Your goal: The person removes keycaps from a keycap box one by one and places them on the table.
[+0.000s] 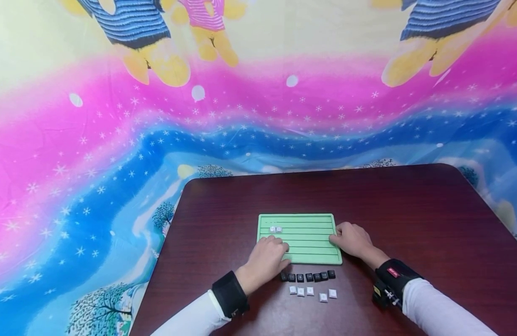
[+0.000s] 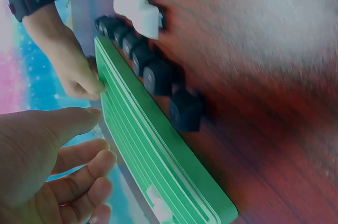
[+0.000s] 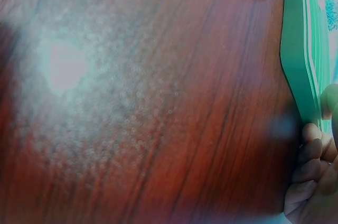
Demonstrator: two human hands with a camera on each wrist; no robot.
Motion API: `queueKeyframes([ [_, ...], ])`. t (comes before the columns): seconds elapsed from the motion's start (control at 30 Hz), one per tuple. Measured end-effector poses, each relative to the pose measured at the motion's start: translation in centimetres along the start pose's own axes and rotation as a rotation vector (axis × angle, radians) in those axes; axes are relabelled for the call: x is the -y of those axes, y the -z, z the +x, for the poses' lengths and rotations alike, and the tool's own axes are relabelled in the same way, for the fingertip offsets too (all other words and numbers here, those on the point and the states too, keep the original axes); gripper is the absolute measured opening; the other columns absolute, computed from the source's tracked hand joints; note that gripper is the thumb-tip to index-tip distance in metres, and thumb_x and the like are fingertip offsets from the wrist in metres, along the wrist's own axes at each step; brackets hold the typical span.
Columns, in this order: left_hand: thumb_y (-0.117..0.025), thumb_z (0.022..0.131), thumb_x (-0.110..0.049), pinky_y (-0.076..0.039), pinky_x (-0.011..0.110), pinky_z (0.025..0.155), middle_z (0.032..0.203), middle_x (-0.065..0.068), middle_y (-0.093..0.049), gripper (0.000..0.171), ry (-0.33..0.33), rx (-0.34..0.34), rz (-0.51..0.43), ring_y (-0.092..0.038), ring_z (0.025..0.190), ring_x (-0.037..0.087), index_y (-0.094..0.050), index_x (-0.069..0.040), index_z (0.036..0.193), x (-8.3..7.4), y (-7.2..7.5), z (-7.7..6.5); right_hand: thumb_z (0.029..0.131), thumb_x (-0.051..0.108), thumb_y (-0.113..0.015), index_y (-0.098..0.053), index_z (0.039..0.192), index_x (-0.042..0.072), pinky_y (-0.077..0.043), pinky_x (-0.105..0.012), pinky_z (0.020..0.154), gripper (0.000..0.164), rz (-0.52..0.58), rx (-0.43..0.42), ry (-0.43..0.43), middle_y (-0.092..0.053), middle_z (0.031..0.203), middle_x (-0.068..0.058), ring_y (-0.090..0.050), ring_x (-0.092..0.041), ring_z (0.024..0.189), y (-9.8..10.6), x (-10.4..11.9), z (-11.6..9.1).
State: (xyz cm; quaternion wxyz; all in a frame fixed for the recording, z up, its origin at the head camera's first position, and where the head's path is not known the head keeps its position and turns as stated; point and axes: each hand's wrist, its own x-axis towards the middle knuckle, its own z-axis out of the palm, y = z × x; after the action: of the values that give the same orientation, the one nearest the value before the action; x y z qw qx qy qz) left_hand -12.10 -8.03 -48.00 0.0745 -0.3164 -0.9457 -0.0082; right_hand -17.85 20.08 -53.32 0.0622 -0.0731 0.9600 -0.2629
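Observation:
A pale green ridged board (image 1: 310,247) lies on the table, with two white keycaps (image 1: 279,229) side by side near its upper left. My right hand (image 1: 354,240) pinches the board's right edge, thumb on top and fingers curled beneath the rim in the right wrist view. Over the lower left of the board is my left hand (image 1: 264,261); its fingers are loosely bent and hold nothing in the left wrist view. Just in front of the board runs a row of several black keycaps (image 1: 309,277). Closer to me sit several white keycaps (image 1: 310,291), loosely spaced.
The dark red-brown wooden table (image 1: 409,210) has rounded far corners and a glossy top. Behind it hangs a patterned cloth (image 1: 241,102) in pink and blue, down past the table's far and side edges.

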Motion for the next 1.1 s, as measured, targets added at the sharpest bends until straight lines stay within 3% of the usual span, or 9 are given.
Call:
queueKeyframes([
  [0.43, -0.078, 0.086, -0.035, -0.052, 0.028, 0.071, 0.092, -0.006, -0.074, 0.018, 0.054, -0.016, 0.010, -0.065, 0.083, 0.013, -0.075, -0.019, 0.094, 1.5, -0.8, 1.0, 0.085, 0.022, -0.064, -0.031, 0.057, 0.020, -0.014, -0.025, 0.051, 0.044, -0.006, -0.006, 0.009, -0.022, 0.055, 0.009, -0.018, -0.010, 0.052, -0.1, -0.1, 0.0],
  [0.67, -0.077, 0.087, -0.034, -0.051, 0.029, 0.067, 0.083, -0.005, -0.069, 0.016, 0.071, -0.031, 0.014, -0.063, 0.077, 0.015, -0.073, -0.019, 0.089, 2.1, -1.0, 1.6, 0.084, 0.022, -0.064, -0.030, 0.057, 0.020, -0.013, -0.025, 0.050, 0.043, 0.004, -0.002, 0.014, -0.022, 0.054, 0.009, -0.017, -0.009, 0.051, -0.1, -0.3, 0.1],
  [1.1, -0.077, 0.087, -0.032, -0.053, 0.031, 0.070, 0.089, -0.002, -0.073, 0.020, 0.102, -0.030, -0.014, -0.066, 0.083, 0.017, -0.076, -0.017, 0.101, 2.9, -1.3, 2.4, 0.083, 0.023, -0.063, -0.031, 0.057, 0.020, -0.014, -0.025, 0.051, 0.042, -0.009, 0.006, 0.014, -0.023, 0.055, 0.009, -0.019, -0.010, 0.051, -0.1, -0.4, 0.2],
])
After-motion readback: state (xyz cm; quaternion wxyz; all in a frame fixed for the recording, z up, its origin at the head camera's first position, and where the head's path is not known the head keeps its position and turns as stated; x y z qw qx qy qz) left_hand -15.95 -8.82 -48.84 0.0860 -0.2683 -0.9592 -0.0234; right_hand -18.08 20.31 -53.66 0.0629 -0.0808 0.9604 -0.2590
